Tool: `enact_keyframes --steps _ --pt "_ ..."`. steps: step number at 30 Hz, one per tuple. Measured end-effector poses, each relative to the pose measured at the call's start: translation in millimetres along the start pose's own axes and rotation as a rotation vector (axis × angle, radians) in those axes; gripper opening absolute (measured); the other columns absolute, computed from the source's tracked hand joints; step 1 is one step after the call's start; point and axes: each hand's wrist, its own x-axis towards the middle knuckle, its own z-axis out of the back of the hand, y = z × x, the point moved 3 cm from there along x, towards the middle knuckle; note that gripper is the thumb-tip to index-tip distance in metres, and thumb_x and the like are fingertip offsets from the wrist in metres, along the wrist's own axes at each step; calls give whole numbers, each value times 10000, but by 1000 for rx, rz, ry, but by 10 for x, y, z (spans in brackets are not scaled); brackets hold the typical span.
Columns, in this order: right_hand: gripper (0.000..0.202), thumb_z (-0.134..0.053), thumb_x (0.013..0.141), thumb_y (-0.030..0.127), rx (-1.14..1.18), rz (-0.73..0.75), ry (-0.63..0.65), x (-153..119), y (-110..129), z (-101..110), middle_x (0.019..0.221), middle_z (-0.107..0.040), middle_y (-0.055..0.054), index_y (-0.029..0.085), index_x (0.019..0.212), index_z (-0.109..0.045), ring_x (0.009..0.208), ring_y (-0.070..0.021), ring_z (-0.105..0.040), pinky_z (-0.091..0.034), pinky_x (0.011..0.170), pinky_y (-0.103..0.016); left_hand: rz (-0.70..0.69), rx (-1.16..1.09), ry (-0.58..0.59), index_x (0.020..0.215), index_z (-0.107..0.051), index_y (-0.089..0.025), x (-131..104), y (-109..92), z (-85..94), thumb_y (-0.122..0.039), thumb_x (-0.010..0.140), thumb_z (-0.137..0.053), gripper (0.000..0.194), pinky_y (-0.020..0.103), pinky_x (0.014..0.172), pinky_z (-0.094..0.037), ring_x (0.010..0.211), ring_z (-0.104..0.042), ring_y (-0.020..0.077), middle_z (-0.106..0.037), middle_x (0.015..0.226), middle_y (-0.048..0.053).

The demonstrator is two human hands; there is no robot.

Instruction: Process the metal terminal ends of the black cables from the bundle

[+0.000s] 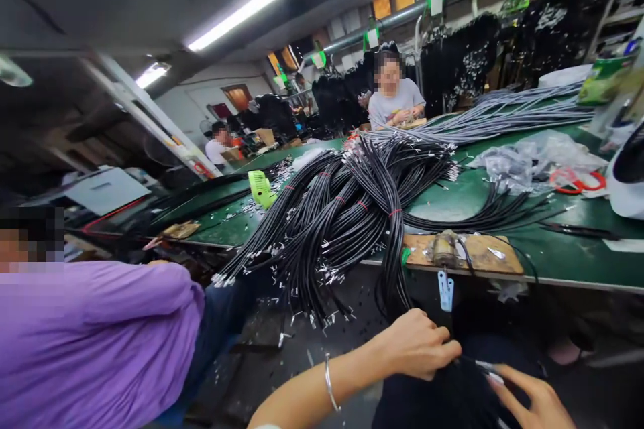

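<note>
My left hand [420,346], with a bracelet [329,382] on the wrist, is closed in a pinch on a thin black cable [467,359]. Just right of it, my right hand [536,397] grips the same cable near a pale, silvery end [487,367]. Both hands are low, in front of the table edge and over dark clothing, which hides much of the cable. Beyond my left hand, a tied bundle of black cables [395,228] hangs over the edge. Its lower end passes behind that hand.
Several black cable bundles [322,214] cover the green table [568,251]. A wooden board [488,255] carries a small metal fixture [445,248] and a blue clip [445,290]. Red-handled scissors [578,181] lie right. A person in purple [95,335] sits close left; another person [397,97] works opposite.
</note>
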Motion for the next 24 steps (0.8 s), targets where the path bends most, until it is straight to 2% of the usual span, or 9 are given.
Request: enact_keyframes --steps 2,5,9,14,17,20,22,24 --pt "195 -596 729 405 16 7 54 37 -2 -141 914 -771 -17 381 817 -769 855 -312 -718 -583 796 -408 -43 4 5 896 -537 -152 61 -40 -12 -298 801 -639 201 303 483 -376 640 -647 164 -624 734 1" --pt "208 -565 746 355 28 8 97 77 9 -274 815 -768 -36 314 791 -764 805 -297 -715 -570 758 -373 -121 4 -55 856 -533 -138 97 -116 -36 -202 864 -550 66 292 456 -340 630 -629 146 -599 717 4" --pt "265 -513 787 403 68 -27 140 60 39 -377 667 -727 -48 275 753 -742 735 -291 -707 -557 680 -344 -117 -25 -202 832 -530 -145 37 -215 10 -156 932 -420 149 285 439 -293 593 -592 125 -564 681 -5" --pt "209 -569 724 396 102 -15 222 68 156 -506 723 -747 -53 268 722 -734 687 -290 -699 -553 629 -344 -81 -132 -408 873 -570 -146 -61 -255 88 -168 912 -427 150 278 443 -310 523 -543 106 -564 613 -29" --pt "211 -582 740 375 108 -19 181 98 251 -545 820 -764 -70 252 768 -751 778 -295 -709 -563 718 -352 77 -346 -662 920 -598 -121 -131 -199 57 -308 915 -416 261 270 455 -363 496 -551 116 -595 593 -6" --pt "247 -562 813 377 119 -3 99 101 396 -535 924 -760 -83 235 872 -755 857 -273 -706 -549 799 -348 410 -672 -902 817 -610 -150 -248 -98 -17 -319 889 -488 220 240 523 -435 537 -602 124 -648 630 25" --pt "251 -559 850 383 146 41 59 94 549 -509 887 -752 -81 216 881 -744 821 -244 -699 -544 779 -329 570 -882 -955 753 -615 -160 -318 -53 -63 -235 863 -556 145 224 555 -461 561 -619 122 -668 649 27" --pt "260 -550 882 375 192 110 7 95 741 -466 791 -723 -75 191 831 -727 731 -210 -671 -530 692 -296 617 -1022 -957 739 -633 -158 -363 -30 -86 -167 833 -604 99 217 572 -477 573 -630 123 -689 676 32"
